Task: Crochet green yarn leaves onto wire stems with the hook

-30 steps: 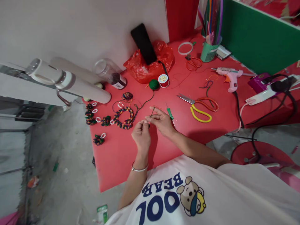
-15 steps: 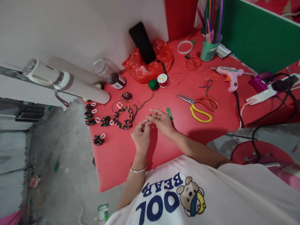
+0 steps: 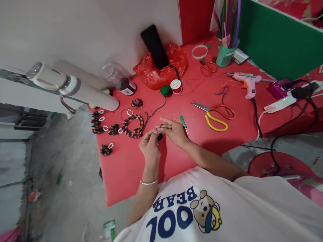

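Note:
My left hand [image 3: 150, 143] is closed in a pinch on a strand of dark green yarn [image 3: 159, 127]. From the other side my right hand [image 3: 174, 132] grips the same strand between thumb and fingers, with one finger stretched out. Just below the fingertips shows a small dark green tuft [image 3: 159, 137]; whether it joins the strand I cannot tell. Left of my hands lies a braided multicolour yarn ring [image 3: 133, 126]. A green yarn ball [image 3: 166, 90] sits farther back, its tail running toward the ring. Beside my right hand is a green-handled hook tool [image 3: 183, 122].
Scissors [image 3: 209, 111] and a pink glue gun [image 3: 248, 80] lie to the right. Several yarn pieces with white bead loops [image 3: 106, 150] line the left edge. A tall bottle [image 3: 88, 92], a jar [image 3: 118, 80], a thread spool [image 3: 176, 86] and a phone [image 3: 154, 47] on a red bag stand behind.
My hands have shifted slightly, the left a little to the left. The dark green tuft now shows under the fingertips, and more of the strand is visible between them.

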### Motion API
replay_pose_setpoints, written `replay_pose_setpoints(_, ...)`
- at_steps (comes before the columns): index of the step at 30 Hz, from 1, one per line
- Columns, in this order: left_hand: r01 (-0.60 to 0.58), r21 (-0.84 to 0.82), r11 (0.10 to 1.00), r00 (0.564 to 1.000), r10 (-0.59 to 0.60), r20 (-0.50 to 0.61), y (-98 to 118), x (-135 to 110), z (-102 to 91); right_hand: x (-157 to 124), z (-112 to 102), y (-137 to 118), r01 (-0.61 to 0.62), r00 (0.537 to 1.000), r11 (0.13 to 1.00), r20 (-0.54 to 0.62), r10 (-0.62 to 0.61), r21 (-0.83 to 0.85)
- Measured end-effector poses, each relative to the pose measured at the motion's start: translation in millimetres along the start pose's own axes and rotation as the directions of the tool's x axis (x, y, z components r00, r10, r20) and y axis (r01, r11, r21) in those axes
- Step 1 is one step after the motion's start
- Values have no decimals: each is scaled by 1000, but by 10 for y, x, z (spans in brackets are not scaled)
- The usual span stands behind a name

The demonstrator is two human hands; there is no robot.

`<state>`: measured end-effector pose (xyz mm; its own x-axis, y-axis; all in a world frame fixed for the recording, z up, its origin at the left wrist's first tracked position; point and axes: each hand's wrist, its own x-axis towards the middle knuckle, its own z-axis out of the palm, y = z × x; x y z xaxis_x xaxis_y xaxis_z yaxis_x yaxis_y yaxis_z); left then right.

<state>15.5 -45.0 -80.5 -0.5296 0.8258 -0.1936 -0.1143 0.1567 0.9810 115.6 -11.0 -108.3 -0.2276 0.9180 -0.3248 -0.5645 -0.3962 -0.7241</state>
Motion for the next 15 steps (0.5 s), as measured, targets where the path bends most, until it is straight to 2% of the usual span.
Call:
replay_pose_setpoints(4, 28, -55, 998, 999, -31, -37, 5, 13, 8, -9, 8, 14, 55, 998, 989, -9, -57, -138)
replay_pose_setpoints(7, 47, -84, 995, 998, -51, -42, 10, 25, 16, -17, 9, 18, 73, 997, 981, -7, -76, -181)
replay_pose_setpoints(11, 56, -98, 994, 998, -57, -3, -2, 35, 15, -5, 2, 31, 82, 996, 984, -12, -85, -158)
replay_pose_setpoints(15, 1, -3, 1000, 1000, -1, 31, -27, 33, 3, 27, -13, 48, 84, 996, 994, -22, -86, -77)
